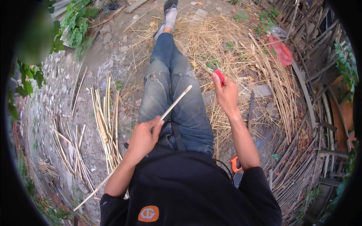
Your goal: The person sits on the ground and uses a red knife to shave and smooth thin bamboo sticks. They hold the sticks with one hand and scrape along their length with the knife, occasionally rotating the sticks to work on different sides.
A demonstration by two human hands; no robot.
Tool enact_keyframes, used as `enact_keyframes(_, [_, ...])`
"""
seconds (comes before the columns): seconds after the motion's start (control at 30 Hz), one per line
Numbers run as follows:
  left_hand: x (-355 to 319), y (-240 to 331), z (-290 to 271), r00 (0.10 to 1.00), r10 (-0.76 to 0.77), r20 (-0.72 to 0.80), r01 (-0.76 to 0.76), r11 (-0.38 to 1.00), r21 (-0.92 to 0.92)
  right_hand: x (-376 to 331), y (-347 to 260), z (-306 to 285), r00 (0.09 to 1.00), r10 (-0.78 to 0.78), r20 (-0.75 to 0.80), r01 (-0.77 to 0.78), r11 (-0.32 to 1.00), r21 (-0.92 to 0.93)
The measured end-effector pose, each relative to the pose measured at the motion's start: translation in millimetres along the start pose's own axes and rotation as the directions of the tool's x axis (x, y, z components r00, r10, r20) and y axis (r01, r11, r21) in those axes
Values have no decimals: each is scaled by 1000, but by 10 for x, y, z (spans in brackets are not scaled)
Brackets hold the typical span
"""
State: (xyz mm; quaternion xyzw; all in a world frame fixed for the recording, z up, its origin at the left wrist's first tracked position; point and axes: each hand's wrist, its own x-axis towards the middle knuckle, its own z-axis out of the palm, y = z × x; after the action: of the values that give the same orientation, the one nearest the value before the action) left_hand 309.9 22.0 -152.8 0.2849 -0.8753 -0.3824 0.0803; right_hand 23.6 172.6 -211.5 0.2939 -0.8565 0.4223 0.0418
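One pale stick [176, 102] pinched in left fingers [157, 130] — one red handle [220, 77] clasped by right fingers [217, 83] — two legs [179, 81] outstretched.

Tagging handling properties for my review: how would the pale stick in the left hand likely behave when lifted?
The pale stick is probably fairly stiff: its end beyond the left hand juts out straight, without visible bend. It is likely light, being slender and held one-handed.

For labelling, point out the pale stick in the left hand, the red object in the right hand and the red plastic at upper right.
Pale stick [176, 103], head view: its upper stretch.
Red object [220, 76], head view: its exposed part.
Red plastic [281, 52], head view: its middle.
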Motion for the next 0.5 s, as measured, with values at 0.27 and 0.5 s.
enact_keyframes(0.27, [57,-74,152,985,110,-134,-114,993,-21,-399,-551,-139,834,59,549,-162,976,143])
enact_keyframes(0.5, [36,120,63,997,51,-65,-46,997,67,-539,-646,-51,796,13,605,-169,965,202])
